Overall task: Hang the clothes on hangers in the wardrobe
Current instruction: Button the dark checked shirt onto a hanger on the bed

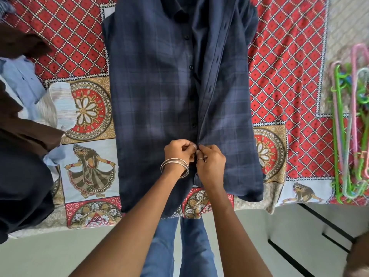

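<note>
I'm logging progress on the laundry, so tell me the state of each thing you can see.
Plaid shirt: spread flat on bedspread, placket mostly open.
Left hand: pinching placket.
Right hand: pinching placket.
Hangers: bare, lying piled.
Clothes pile: crumpled, unhung.

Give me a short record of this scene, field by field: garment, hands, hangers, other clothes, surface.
garment: dark blue checked shirt, laid flat on the bed, front placket partly open
left hand: pinches the placket low on the shirt
right hand: pinches the placket beside the left hand
hangers: plastic hangers, green and pink, at the bed's right edge
other clothes: heap of clothes at the left
surface: patterned red bedsheet
</note>
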Tool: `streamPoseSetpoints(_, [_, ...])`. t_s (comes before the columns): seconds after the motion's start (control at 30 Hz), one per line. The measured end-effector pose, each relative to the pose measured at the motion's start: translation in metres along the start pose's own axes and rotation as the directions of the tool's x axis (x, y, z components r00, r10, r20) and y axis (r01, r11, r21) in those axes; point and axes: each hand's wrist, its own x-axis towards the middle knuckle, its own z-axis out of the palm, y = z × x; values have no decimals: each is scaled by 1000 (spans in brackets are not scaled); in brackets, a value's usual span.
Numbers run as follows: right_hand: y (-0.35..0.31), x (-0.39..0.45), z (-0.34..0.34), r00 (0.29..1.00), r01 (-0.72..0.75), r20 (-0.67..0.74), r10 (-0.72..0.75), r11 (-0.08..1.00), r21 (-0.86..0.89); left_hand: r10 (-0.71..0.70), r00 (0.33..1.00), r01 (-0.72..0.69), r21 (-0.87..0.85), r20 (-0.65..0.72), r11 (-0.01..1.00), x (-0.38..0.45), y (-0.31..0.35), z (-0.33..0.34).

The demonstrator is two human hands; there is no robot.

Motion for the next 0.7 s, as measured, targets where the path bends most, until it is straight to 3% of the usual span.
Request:
streamPoseSetpoints(0.07, [5, 4, -6, 980, -137, 164, 115, 981, 136, 2, 999, -2, -20, -33, 1000, -1, -2, 1])
streamPoseSetpoints(0.13, [9, 7, -14, 907, -351, 373, 198, 845, 404, 8, 998, -9, -14, -65, 1000, -2, -2, 0])
streamPoseSetpoints(0.2, [16, 11, -22, 870, -447, 444, 215, 723, 527, 5, 999, -6, -24, -40, 1000, -2, -1, 0])
streamPoseSetpoints(0.33, [18, 21, -26, 870, -470, 408, 277, 717, 515, -17, 1000, 17, -2, 12, 1000, 2, 2, 0])
streamPoseSetpoints(0.47, [7, 18, -19, 911, -404, 256, 324, 829, 387, -37, 997, 36, 8, 63, 999, 4, 2, -5])
streamPoseSetpoints(0.7, [3, 7, -7, 949, -314, 152, 276, 866, 389, -4, 1000, 7, 87, -30, 996, 6, 5, -4])
